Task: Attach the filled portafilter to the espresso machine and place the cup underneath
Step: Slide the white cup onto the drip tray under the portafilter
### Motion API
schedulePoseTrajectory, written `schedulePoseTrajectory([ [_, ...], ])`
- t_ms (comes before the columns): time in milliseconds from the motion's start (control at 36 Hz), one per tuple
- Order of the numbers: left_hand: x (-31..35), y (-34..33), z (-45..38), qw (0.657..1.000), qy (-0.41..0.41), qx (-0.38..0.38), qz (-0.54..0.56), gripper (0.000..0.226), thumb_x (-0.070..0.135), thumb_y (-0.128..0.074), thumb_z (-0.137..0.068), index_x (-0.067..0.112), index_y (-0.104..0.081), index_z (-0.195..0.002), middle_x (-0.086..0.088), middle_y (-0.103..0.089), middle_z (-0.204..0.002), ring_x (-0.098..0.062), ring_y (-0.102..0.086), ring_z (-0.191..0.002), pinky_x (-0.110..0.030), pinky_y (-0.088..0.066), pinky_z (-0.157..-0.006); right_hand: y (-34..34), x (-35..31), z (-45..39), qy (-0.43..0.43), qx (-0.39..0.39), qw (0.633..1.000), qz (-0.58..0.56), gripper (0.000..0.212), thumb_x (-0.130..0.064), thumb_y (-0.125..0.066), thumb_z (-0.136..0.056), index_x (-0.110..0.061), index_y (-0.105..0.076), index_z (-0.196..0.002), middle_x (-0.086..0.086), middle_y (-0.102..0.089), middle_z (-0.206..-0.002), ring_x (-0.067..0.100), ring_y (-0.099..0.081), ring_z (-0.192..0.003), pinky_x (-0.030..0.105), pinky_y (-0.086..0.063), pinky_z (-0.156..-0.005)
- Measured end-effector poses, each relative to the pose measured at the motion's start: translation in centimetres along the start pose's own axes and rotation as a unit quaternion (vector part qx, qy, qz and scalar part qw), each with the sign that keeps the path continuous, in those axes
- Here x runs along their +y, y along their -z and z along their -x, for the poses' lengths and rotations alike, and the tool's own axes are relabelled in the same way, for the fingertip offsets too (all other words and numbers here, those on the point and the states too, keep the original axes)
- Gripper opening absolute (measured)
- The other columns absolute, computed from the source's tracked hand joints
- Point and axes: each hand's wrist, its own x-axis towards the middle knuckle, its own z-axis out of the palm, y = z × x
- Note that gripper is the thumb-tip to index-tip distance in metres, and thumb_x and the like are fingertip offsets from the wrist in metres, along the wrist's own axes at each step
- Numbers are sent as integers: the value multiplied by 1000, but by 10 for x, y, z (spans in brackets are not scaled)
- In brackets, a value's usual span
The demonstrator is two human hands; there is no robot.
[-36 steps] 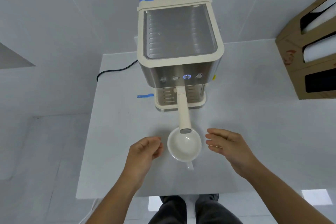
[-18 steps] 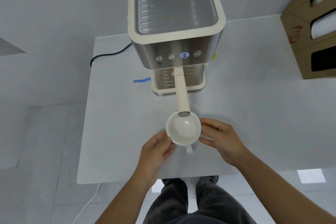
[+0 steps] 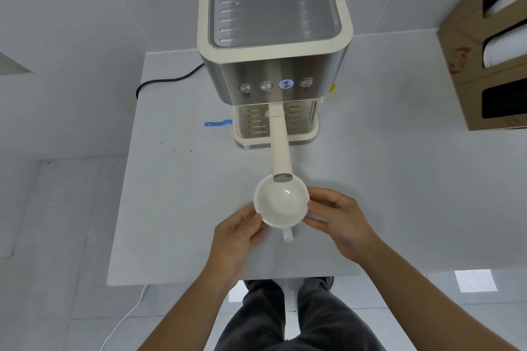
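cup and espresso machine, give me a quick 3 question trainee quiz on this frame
1. True or false: the portafilter handle already sticks out from the espresso machine.
2. What holds the cup? A) left hand only B) both the left hand and right hand, one on each side C) neither
3. Fill in: the lit button glows ____.

Key: 1 true; 2 B; 3 blue
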Motion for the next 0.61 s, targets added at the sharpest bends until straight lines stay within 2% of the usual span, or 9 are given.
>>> schedulePoseTrajectory([
  [194,2,0,-1,1000,-20,3,-14,22,12,-68,-90,15,-76,-110,-2,-77,-111,-20,-70,-110,-43,-51,-103,-3,-1,2,3,4,1000,-7,22,-6,-67,-90,-17,-75,-108,-1,-79,-104,18,-75,-98,34,-61,-85],
  [389,18,-2,-7,998,-60,-3,-31,20,14,-68,-89,27,-80,-99,3,-77,-110,-18,-69,-111,-44,-49,-104,-11,-13,-4,13,4,999,-30,21,-7,-69,-89,-15,-76,-108,1,-78,-105,17,-74,-99,29,-61,-80],
  [611,43,-9,-22,995,-88,1,-39,20,16,-66,-91,27,-78,-103,8,-77,-109,-11,-70,-107,-39,-51,-103,-17,-35,-15,46,2,998,-50,25,-6,-70,-88,-10,-74,-112,6,-77,-111,20,-73,-102,32,-61,-85],
])
